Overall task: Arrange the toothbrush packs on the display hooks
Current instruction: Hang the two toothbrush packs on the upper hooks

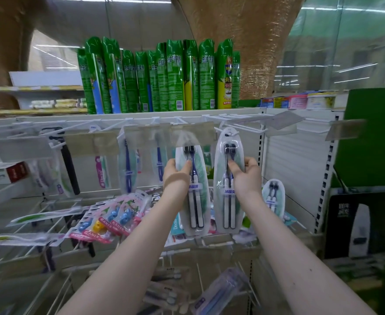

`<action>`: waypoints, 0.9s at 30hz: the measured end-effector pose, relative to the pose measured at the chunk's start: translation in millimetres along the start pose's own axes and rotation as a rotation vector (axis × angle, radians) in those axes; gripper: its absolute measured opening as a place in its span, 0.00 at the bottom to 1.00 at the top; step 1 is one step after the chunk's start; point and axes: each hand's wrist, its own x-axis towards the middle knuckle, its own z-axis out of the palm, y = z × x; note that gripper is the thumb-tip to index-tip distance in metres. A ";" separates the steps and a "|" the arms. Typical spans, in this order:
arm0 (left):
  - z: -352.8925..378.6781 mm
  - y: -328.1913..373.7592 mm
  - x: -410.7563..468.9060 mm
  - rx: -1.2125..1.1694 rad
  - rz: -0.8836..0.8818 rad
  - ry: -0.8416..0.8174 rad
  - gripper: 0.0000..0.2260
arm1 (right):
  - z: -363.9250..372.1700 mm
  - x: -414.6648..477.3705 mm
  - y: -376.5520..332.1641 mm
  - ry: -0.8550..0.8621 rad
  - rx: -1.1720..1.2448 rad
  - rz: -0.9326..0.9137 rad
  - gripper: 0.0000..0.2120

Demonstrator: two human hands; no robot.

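Bare forearms reach up. The left hand grips one twin toothbrush pack and the right hand pinches the neighbouring pack (hung on a white hook) — both packs upright, side by side, below green spray cans.

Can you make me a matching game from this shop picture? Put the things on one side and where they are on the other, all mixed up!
Things:
1. green spray cans
2. pink packs
3. left twin pack
4. right twin pack

Places:
a. gripped by the right hand
b. standing on the top shelf
c. gripped by the left hand
d. low down, left of both arms

Pairs: 1-b, 2-d, 3-c, 4-a.
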 end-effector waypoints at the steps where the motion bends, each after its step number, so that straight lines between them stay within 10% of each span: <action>1: 0.5 1.1 -4.3 -0.007 -0.014 0.007 0.12 | -2.5 -2.9 -2.3 0.004 -0.012 -0.004 0.04; 27: 38.7 21.2 -180.0 -0.105 -0.044 0.133 0.05 | -131.1 -92.8 -34.5 -0.174 -0.013 0.000 0.05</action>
